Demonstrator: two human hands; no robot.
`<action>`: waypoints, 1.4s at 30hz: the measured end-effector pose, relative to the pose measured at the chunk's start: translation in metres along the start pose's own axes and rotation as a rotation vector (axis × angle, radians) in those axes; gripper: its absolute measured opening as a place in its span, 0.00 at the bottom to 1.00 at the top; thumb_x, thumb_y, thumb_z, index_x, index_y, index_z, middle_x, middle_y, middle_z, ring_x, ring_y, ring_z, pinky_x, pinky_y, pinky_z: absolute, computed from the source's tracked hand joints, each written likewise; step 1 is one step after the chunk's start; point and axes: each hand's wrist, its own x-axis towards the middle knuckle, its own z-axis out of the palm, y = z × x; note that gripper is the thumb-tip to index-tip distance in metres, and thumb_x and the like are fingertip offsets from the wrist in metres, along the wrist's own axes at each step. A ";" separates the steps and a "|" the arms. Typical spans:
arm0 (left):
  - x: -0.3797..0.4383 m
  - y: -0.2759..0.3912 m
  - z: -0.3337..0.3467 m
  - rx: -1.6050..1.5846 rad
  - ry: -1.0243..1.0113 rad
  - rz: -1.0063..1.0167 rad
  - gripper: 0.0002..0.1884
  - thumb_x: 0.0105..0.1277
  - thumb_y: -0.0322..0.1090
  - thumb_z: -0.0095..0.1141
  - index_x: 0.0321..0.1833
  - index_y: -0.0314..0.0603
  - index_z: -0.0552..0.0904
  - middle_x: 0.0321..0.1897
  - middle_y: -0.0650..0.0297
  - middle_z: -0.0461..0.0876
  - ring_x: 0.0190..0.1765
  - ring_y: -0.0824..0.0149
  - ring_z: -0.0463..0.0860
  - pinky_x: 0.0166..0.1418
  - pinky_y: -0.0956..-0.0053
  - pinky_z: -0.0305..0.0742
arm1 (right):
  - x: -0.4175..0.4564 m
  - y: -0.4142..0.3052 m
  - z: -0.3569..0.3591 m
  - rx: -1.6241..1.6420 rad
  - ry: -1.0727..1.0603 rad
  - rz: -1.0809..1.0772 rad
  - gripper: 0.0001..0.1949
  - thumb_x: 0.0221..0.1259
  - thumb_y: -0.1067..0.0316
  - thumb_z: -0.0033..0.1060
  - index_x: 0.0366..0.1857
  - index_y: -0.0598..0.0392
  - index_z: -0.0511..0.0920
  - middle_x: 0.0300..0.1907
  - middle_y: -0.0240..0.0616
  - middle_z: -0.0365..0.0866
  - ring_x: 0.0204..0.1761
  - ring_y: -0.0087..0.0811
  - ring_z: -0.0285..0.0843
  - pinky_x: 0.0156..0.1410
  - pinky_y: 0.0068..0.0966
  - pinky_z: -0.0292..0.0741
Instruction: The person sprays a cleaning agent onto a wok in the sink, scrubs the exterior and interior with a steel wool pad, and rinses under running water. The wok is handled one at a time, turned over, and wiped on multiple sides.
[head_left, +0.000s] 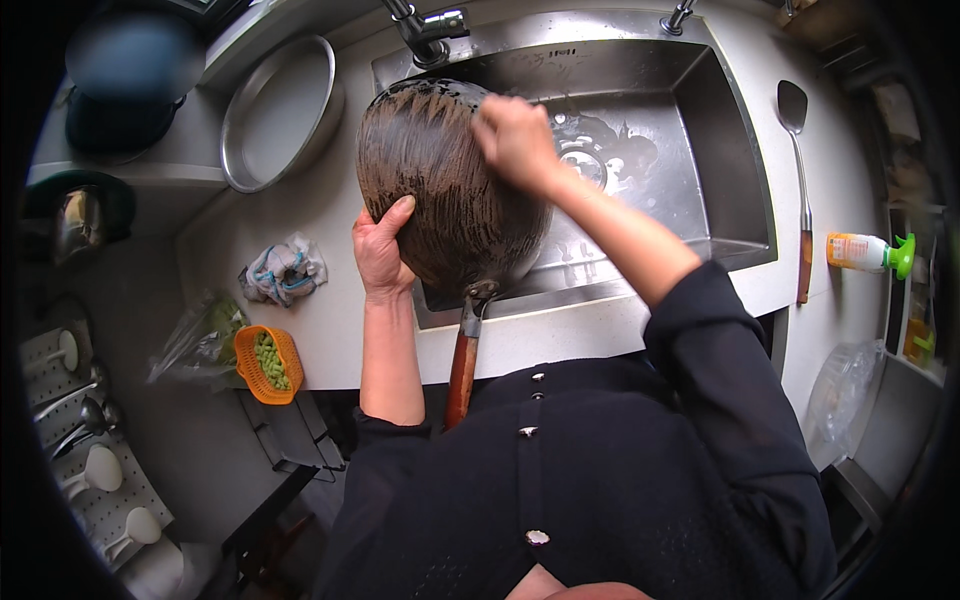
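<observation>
A wok (450, 180) with a wooden handle is turned so its dark, brown-streaked underside faces up, over the left part of the stainless steel sink (720, 180). My left hand (386, 244) grips the wok's left edge, thumb on the underside. Its handle points down towards my body. My right hand (517, 142), blurred, is at the upper right of the underside with its fingers bent; whether something is held under them is hidden. Wet patches and a drain show in the sink behind my right forearm.
Left of the sink are a metal basin (277, 112), a crumpled cloth (285, 270) and an orange basket (292, 360) of green pieces beside a plastic bag (202, 337). A faucet (427, 37) stands behind. Rightwards lie a spatula (799, 172) and a spray bottle (862, 251).
</observation>
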 end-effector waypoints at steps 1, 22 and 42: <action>0.001 0.000 0.002 -0.002 -0.007 0.002 0.18 0.63 0.17 0.55 0.57 0.29 0.77 0.51 0.52 0.83 0.50 0.56 0.84 0.59 0.61 0.80 | 0.020 0.010 -0.001 0.011 -0.032 0.169 0.11 0.62 0.61 0.59 0.26 0.55 0.74 0.28 0.49 0.79 0.37 0.52 0.78 0.42 0.44 0.73; -0.007 -0.013 0.042 0.150 -0.008 -0.028 0.16 0.61 0.19 0.59 0.53 0.30 0.80 0.46 0.55 0.85 0.46 0.63 0.85 0.57 0.67 0.80 | 0.009 -0.002 -0.033 0.118 0.058 -0.233 0.08 0.59 0.65 0.62 0.27 0.56 0.75 0.26 0.44 0.77 0.33 0.46 0.79 0.39 0.38 0.75; -0.012 -0.012 0.049 0.204 0.010 -0.055 0.16 0.61 0.19 0.61 0.53 0.31 0.81 0.47 0.56 0.85 0.47 0.65 0.84 0.58 0.69 0.79 | 0.047 0.010 -0.034 0.257 -0.110 -0.215 0.12 0.61 0.63 0.63 0.28 0.60 0.73 0.26 0.50 0.74 0.34 0.50 0.78 0.40 0.41 0.75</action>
